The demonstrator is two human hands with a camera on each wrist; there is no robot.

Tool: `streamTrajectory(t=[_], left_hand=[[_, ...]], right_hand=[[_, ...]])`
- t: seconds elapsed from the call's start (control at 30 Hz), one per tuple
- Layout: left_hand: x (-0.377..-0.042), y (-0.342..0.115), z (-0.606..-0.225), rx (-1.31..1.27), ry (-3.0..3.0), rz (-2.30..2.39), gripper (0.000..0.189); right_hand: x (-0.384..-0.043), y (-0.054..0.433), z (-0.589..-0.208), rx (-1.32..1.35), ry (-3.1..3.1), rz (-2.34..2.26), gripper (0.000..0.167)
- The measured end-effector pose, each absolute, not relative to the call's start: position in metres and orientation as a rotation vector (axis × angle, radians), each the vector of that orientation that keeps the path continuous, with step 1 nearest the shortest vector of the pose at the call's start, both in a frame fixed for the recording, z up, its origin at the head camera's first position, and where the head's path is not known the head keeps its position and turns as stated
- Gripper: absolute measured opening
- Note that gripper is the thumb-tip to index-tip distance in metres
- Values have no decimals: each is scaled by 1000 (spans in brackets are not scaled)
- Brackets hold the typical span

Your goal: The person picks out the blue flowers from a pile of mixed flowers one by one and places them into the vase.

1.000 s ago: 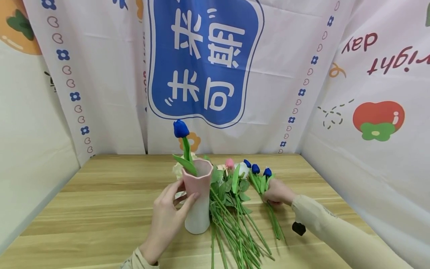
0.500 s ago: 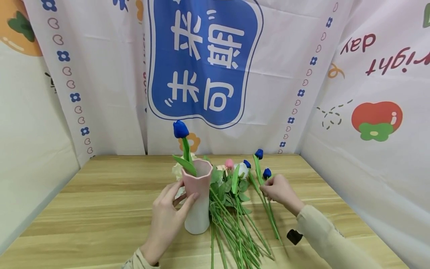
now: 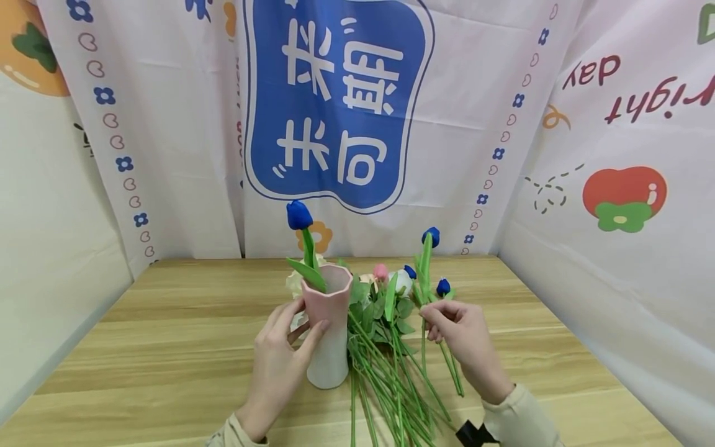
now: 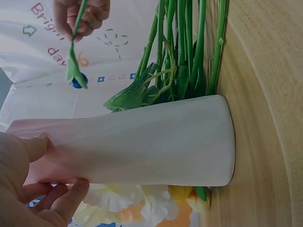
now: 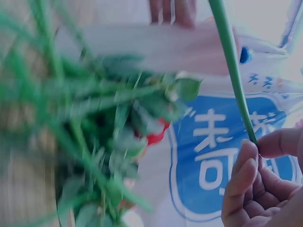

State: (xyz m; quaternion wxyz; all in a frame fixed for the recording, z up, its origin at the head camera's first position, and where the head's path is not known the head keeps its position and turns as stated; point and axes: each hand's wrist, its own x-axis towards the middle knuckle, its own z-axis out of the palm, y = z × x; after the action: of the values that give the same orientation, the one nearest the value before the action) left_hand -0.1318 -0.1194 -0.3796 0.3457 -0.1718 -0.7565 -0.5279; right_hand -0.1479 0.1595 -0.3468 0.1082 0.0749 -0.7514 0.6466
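A tall vase, pink at the top and white below, stands upright on the wooden table. My left hand grips its upper part, thumb on one side and fingers on the other. One blue tulip leans out of the vase mouth. Right of the vase, my right hand pinches the green stem of another blue tulip, held raised with its bloom up. In the right wrist view that stem runs between thumb and forefinger.
Beside the vase lies a heap of flowers with long green stems, including a pink bloom and a white one. Another blue tulip lies behind my right hand. Pale flowers lie behind the vase. A printed cloth hangs behind.
My right hand has picked one blue tulip out of those on the right and brought it up and left, toward the vase. My left hand and the vase stay put.
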Motion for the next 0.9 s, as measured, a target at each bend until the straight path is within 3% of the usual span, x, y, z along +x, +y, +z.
streamTrajectory(t=[0.27,0.9], left_hand=[[-131,-121,-378,-448,-1951,-1346,50],[-126,-119,-375,-428,-1916,-1389,47]], right_hand=[[-133,140,-351,347,-2056,1983,20],[-124,144,-361,400,-1899,2039,20]])
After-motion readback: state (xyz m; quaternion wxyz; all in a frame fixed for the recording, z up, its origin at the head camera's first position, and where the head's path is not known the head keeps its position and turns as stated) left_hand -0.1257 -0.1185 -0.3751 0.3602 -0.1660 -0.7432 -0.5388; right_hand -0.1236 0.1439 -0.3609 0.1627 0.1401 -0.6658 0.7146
